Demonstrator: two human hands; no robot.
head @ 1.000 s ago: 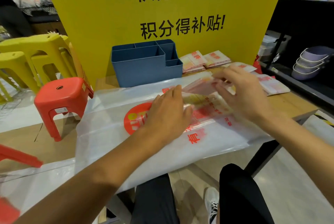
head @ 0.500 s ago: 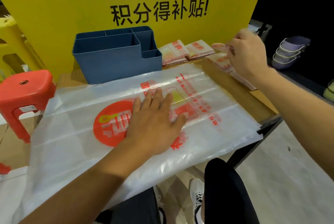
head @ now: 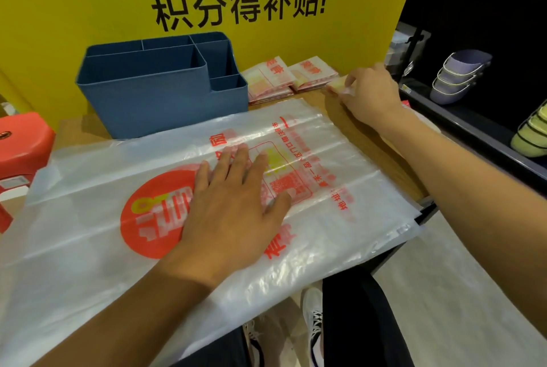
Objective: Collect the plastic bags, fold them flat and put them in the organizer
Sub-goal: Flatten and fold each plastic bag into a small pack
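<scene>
Pressing flat on the plastic bag (head: 310, 159), left hand (head: 233, 210); right hand (head: 370, 94) pinches a folded bag (head: 336, 85) beside the organizer (head: 154, 91).

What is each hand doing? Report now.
Left hand: open, pressing flat on the spread plastic bag.
Right hand: pinching a folded bag.

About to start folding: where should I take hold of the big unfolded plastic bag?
Probably the plastic bag's right edge, approached from the right: it overhangs the table, so fingers slip under. The left hand pins its middle.
</scene>
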